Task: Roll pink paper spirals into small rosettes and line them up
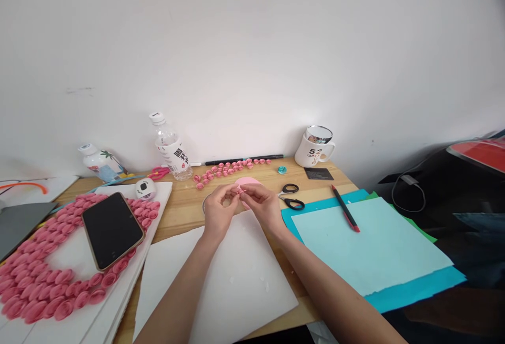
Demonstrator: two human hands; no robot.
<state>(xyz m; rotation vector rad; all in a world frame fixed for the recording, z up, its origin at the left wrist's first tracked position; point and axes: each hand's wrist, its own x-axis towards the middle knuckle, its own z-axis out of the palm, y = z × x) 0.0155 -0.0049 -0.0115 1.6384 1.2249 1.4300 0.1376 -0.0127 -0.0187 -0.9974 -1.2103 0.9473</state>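
Note:
My left hand point(219, 210) and my right hand point(266, 207) meet above the far end of a white sheet point(236, 286). Their fingertips pinch a small piece of pink paper point(239, 190) from both sides; its exact shape is mostly covered by the fingers. Just behind, a larger pink paper piece with a rounded edge point(249, 180) shows partly past the hands. Several small rolled pink paper flowers point(232, 167) lie in rows beyond them. To the right of my right hand rest black-handled scissors point(292, 204).
At left, a phone point(113, 231) lies on a ring of pink paper flowers point(39, 281). A clear bottle point(173, 154) and a white mug point(311, 149) stand by the wall. At right, a pen point(345, 209) lies on pale blue paper point(366, 254). A teal ring point(281, 170) sits behind the scissors.

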